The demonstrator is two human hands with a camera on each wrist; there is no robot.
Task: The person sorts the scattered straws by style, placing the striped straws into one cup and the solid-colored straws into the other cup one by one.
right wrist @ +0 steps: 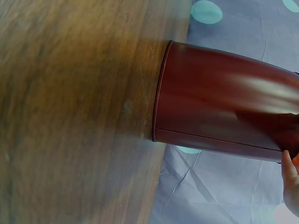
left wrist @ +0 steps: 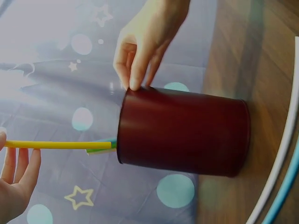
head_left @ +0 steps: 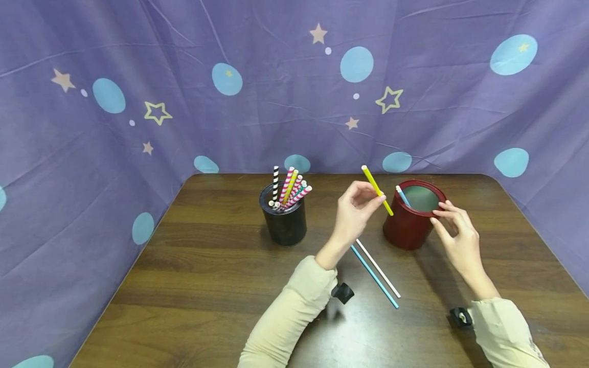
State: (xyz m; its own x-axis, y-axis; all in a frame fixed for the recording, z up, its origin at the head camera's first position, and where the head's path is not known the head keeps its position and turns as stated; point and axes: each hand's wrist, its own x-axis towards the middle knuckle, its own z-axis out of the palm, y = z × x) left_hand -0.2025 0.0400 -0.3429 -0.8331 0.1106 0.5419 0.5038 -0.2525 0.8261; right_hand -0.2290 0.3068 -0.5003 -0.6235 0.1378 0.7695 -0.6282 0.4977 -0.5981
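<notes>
My left hand (head_left: 352, 215) pinches a yellow paper straw (head_left: 371, 180) between thumb and fingers. The straw slants down toward the red round container (head_left: 405, 230), its lower end in front of the container's left side in the head view. At the container's right rim, my right hand (head_left: 459, 240) grips the edge with thumb and fingertips. Inside the container leans a blue straw (head_left: 403, 197); the left wrist view also shows a green straw (left wrist: 100, 150) jutting from its mouth. The red container stands upright on the table.
To the left, a black round container (head_left: 286, 225) holds several striped and plain straws. A white straw (head_left: 379, 268) and a blue straw (head_left: 375, 277) lie side by side on the wooden table (head_left: 193, 286). Behind the table hangs a purple curtain (head_left: 276, 128).
</notes>
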